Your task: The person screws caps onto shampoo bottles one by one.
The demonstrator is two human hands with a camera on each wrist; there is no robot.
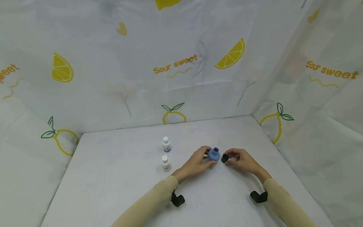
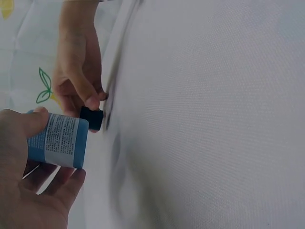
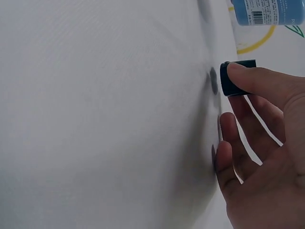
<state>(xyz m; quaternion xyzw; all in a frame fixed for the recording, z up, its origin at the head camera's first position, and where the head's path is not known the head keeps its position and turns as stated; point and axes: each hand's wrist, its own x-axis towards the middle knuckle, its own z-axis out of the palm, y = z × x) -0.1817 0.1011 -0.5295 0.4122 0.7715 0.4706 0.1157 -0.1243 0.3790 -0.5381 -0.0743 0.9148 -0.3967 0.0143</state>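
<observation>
A blue bottle [image 1: 213, 155] with a printed label stands uncapped, its round mouth showing in the head view. My left hand [image 1: 197, 162] grips it from the left, thumb on one side and fingers on the other. Just to the right, my right hand [image 1: 243, 160] pinches a black bottle cap [image 1: 225, 158] between thumb and fingers. In the right wrist view the cap [image 3: 237, 78] is slightly above the table, apart from the bottle [image 3: 269, 12]. The left wrist view shows the bottle's label [image 2: 61, 138] facing that camera.
Two small white bottles [image 1: 166, 145] [image 1: 165, 163] with white caps stand on the white table [image 1: 113, 176], left of my left hand. Behind the table hangs a white cloth [image 1: 127, 78] with lemon prints. Black wrist-camera mounts [image 1: 177, 200] jut out under both sleeves.
</observation>
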